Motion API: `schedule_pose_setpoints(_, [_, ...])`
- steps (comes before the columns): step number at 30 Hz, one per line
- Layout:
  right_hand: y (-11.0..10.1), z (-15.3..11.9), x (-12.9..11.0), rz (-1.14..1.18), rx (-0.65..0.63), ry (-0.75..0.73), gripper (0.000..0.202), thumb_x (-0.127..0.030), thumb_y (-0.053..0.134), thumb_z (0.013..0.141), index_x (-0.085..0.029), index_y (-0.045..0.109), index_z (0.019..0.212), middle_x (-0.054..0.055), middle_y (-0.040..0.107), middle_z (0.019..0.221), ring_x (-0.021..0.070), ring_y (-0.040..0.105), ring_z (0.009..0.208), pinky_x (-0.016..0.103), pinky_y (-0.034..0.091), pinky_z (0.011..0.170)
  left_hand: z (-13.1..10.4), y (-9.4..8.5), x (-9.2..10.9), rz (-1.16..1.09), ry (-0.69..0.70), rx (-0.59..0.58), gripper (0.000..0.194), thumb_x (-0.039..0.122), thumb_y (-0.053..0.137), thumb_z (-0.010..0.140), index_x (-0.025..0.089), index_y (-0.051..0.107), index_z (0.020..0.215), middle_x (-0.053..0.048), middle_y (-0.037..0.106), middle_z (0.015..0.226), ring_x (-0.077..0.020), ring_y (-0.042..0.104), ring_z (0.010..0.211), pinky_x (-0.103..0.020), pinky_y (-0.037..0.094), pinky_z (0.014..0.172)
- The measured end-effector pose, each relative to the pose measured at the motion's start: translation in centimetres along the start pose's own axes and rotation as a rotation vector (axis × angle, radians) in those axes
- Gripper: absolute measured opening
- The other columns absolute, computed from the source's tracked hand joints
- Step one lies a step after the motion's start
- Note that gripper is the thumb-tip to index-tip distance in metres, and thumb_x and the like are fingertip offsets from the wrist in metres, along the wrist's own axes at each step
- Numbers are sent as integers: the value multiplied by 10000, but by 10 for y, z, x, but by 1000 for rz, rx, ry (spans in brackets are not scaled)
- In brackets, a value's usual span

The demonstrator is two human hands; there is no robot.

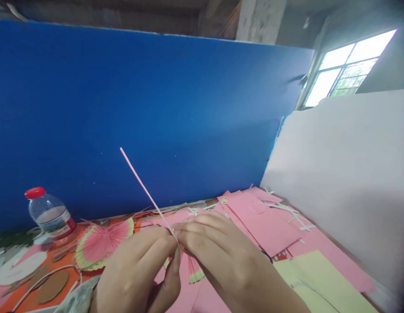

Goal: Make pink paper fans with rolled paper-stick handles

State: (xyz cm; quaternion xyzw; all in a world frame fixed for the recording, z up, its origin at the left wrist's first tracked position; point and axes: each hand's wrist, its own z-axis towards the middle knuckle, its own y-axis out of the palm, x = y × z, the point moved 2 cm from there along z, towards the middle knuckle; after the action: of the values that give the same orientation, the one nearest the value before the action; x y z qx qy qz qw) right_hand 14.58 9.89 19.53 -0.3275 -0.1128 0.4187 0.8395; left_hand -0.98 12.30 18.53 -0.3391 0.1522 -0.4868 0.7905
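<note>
A thin pink strip (141,184) slants up and to the left from between my hands. My left hand (136,265) is closed, with thumb and fingers pinched at the strip's lower end. Closed against the same end are the fingers of my right hand (221,252), which meets the left fingertips. Just below the hands shows a piece of pleated pink paper with a green edge (195,270); most of it is hidden, and I cannot tell whether it is held. A pleated paper fan (105,243), pink with a yellow-green rim, lies left of my left hand.
A red-capped plastic bottle (53,213) stands at the left, near brown discs (53,287) and a white cord (45,276). Pink sheets (260,221), paper scraps and a pale yellow sheet (315,278) lie at the right. A blue panel (139,108) rises behind the table.
</note>
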Motion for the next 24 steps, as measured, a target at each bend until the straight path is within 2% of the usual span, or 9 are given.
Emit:
schedule_pose_setpoints(4, [2, 0, 3, -33, 22, -72, 207, -71, 425, 921, -94, 618, 994, 94, 705, 940, 177, 616, 927, 331, 513, 894, -2, 2, -1, -30, -19, -12, 193, 20, 406, 770, 200, 462, 812, 9, 540, 638, -128, 520, 538, -234, 427, 497])
schedule_pose_setpoints(13, [-4, 1, 3, 7, -53, -56, 171, -72, 463, 911, -76, 623, 973, 83, 694, 924, 165, 604, 933, 302, 505, 910, -1, 1, -1, -47, -17, -30, 181, 35, 400, 775, 215, 386, 765, 24, 475, 620, -126, 525, 545, -228, 423, 500])
schedule_pose_setpoints(24, [3, 1, 1, -103, 44, -108, 180, -47, 452, 897, -68, 630, 886, 91, 684, 837, 186, 606, 842, 326, 520, 831, 1, -2, -2, 5, -42, -88, 162, 64, 414, 807, 220, 380, 781, 34, 474, 632, -117, 495, 543, -226, 433, 519])
